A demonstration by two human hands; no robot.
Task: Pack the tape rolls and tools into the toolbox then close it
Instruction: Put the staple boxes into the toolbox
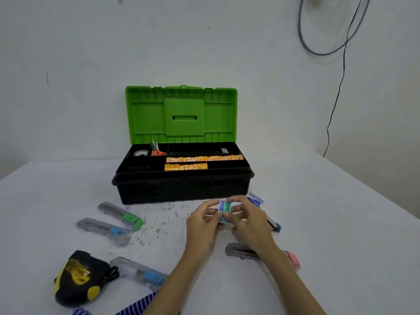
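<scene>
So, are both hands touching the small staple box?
Touching. The head view shows the left hand and right hand pinching the small staple box between fingertips.

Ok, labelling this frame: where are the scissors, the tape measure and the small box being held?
scissors point(158, 152), head view, orange handles.
tape measure point(78, 277), head view, black body.
small box point(224, 211), head view, printed face.

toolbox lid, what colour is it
Bright green, over a black base; the toolbox lid shows clearly in the head view, standing open.

Single head view, wide-angle, looks forward and down over the counter point(318, 201); hands close below, open toolbox point(181, 187) farther back against wall.
</scene>
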